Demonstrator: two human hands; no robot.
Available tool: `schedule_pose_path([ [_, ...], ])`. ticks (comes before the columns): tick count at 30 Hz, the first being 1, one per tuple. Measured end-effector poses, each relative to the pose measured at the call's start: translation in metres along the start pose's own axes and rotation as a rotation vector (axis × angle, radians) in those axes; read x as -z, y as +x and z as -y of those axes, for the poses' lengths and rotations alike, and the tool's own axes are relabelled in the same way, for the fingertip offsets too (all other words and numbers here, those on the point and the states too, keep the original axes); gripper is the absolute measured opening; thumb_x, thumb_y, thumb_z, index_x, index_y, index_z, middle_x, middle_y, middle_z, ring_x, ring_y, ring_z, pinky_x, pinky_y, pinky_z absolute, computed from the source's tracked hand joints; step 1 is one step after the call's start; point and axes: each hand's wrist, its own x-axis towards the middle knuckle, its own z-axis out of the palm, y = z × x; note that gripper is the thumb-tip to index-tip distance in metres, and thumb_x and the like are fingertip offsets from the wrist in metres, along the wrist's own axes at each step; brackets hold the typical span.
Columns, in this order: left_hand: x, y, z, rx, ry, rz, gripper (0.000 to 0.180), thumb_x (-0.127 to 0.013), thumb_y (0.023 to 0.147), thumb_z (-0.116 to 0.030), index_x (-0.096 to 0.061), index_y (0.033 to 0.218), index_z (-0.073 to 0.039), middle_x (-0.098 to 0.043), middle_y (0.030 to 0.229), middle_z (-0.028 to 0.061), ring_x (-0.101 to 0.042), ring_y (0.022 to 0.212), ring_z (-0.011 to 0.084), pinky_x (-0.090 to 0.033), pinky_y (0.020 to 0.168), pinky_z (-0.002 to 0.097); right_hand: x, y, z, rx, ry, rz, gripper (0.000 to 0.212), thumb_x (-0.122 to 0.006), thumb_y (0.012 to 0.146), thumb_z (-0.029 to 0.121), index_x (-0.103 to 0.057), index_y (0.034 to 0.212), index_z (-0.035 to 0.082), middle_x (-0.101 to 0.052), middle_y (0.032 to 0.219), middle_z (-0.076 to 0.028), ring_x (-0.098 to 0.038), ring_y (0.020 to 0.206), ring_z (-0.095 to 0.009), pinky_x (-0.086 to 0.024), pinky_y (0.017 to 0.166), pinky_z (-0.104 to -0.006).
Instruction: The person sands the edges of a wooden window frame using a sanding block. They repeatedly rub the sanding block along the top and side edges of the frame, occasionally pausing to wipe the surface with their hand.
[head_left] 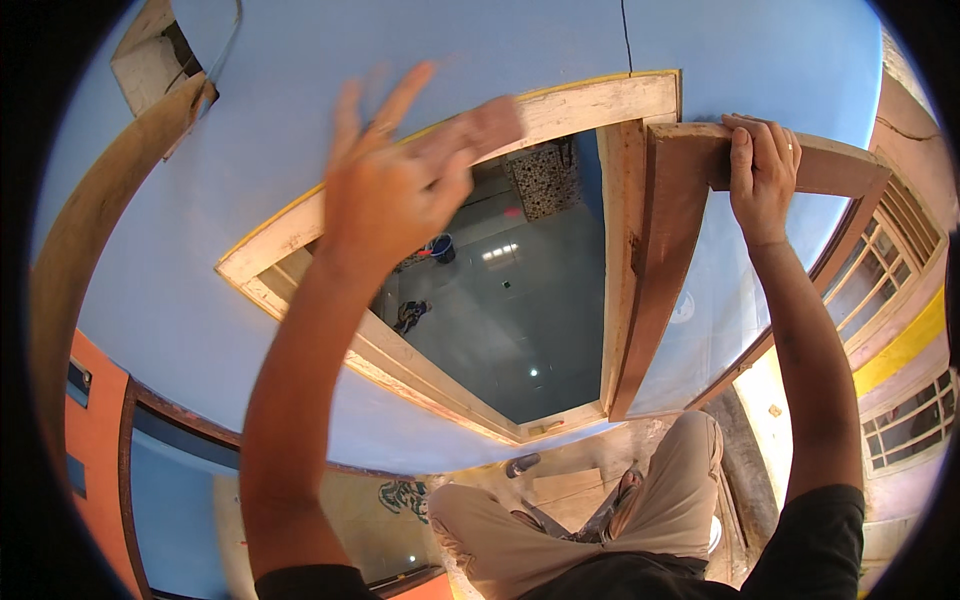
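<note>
Well to the left of the left hand (pixel 385 205), a curved wooden beam (pixel 95 205) stands against a blue wall (pixel 470 40). The left hand, blurred, has a reddish-brown block (pixel 490 127) gripped at its thumb side, with other fingers spread upward. The block lies between the two hands, much nearer the left, reaching out to that hand's right; its long axis slants up rightward, roughly along the top rail of the pale window frame (pixel 620 105). Whether block and wood touch, the blur does not show.

Below and right of the left hand, through the frame's opening, a dark bucket (pixel 442 248) stands on a glossy floor (pixel 540 320); its contents are too small to tell.

Farther right, the open brown sash (pixel 665 250) hangs with its glass pane (pixel 720 275) below the right hand (pixel 762 165), which is closed over the sash's top rail, fingers hooked across the edge. Beyond that hand, to the right, is a barred window (pixel 868 270).
</note>
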Motion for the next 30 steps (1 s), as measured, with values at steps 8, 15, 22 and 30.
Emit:
schedule_pose_path([
  [8, 0.013, -0.026, 0.019, 0.013, -0.051, 0.034, 0.027, -0.069, 0.093, -0.024, -0.085, 0.109, -0.011, -0.082, 0.107, 0.0144, -0.058, 0.141, 0.0348, -0.03, 0.121, 0.0696, -0.016, 0.001, 0.015, -0.083, -0.019, -0.092, 0.02, -0.057, 0.102, 0.016, -0.074, 0.096, 0.008, -0.067, 0.093, -0.005, -0.061, 0.096, -0.027, -0.042, 0.104, -0.043],
  [15, -0.067, 0.063, -0.051, -0.023, -0.17, -0.23, 0.027, -0.069, 0.093, -0.028, -0.085, 0.109, -0.014, -0.08, 0.11, 0.0163, -0.064, 0.132, 0.0285, -0.034, 0.121, 0.0625, -0.015, 0.001, 0.008, -0.081, -0.023, -0.066, 0.02, -0.057, 0.102, 0.016, -0.074, 0.096, 0.008, -0.067, 0.093, -0.005, -0.06, 0.095, -0.027, -0.042, 0.102, -0.0422],
  [22, -0.044, 0.037, -0.029, -0.039, -0.12, -0.244, 0.025, -0.068, 0.093, -0.027, -0.086, 0.102, -0.013, -0.082, 0.096, 0.0091, -0.065, 0.131, 0.0161, -0.031, 0.126, 0.0549, -0.005, -0.001, 0.001, -0.019, 0.021, 0.002, 0.022, -0.058, 0.105, 0.02, -0.076, 0.103, 0.008, -0.069, 0.096, -0.004, -0.061, 0.096, -0.026, -0.042, 0.103, -0.042],
  [30, 0.005, -0.017, 0.017, -0.003, -0.016, 0.072, 0.03, -0.063, 0.097, -0.024, -0.084, 0.117, -0.017, -0.078, 0.126, 0.0116, -0.054, 0.146, 0.0352, -0.026, 0.123, 0.07, -0.009, 0.001, 0.015, -0.07, -0.043, -0.063, 0.022, -0.057, 0.105, 0.02, -0.075, 0.099, 0.009, -0.071, 0.099, -0.004, -0.063, 0.098, -0.025, -0.042, 0.105, -0.0431],
])
